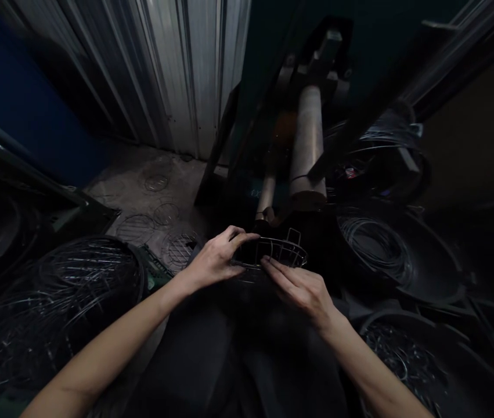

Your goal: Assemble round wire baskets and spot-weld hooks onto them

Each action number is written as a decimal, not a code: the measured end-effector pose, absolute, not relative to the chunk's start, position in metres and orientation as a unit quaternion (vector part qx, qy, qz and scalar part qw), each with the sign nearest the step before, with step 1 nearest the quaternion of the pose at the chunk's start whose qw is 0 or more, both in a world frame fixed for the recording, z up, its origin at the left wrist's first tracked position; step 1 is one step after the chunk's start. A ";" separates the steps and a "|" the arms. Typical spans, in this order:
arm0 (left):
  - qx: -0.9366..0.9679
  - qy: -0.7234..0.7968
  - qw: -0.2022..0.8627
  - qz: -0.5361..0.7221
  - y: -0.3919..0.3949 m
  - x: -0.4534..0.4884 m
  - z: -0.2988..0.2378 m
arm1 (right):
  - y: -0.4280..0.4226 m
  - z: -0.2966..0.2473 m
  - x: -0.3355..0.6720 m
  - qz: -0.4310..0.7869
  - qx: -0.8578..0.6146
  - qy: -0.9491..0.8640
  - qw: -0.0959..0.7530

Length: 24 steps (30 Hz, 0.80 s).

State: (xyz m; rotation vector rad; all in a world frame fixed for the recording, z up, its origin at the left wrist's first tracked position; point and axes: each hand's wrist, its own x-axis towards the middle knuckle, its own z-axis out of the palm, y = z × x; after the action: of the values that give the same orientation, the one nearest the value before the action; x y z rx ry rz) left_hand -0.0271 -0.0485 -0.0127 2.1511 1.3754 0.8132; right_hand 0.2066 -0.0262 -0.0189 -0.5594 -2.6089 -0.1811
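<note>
A small round wire basket (282, 240), with thin metal rods and a squared wire loop standing up at its far side, is held up in front of my lap. My left hand (223, 255) grips its left end, thumb and fingers spread around the rim. My right hand (301, 287) holds the near side, its fingers pressed together against the wires and the thumb hidden. Just beyond the basket is a machine with a thick metal cylinder (307, 142) and a thinner rod (267, 194) below it.
To the left stands a dark tub (140, 261) heaped with wire pieces. Wire grids (136, 227) lie on the floor near a corrugated metal wall (177, 75). On the right are a basin (438, 273) with coiled wire (375, 247) and another container (460, 354) of small metal parts.
</note>
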 end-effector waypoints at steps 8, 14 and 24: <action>0.768 0.522 0.219 0.298 -0.048 -0.023 -0.018 | -0.019 -0.017 0.203 -0.089 -0.187 -0.945 0.255; 0.755 0.543 0.230 0.285 -0.051 -0.021 -0.015 | -0.019 -0.015 0.204 -0.133 -0.165 -0.945 0.247; 0.762 0.531 0.207 0.307 -0.049 -0.018 -0.020 | -0.014 -0.003 0.209 -0.172 -0.129 -0.948 0.235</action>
State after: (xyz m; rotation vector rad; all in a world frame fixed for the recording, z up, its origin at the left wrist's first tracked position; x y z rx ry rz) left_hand -0.0183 -0.0491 -0.0198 2.1222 1.4796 0.8564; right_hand 0.2086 -0.0140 -0.0031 -0.3548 -2.6018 -0.4709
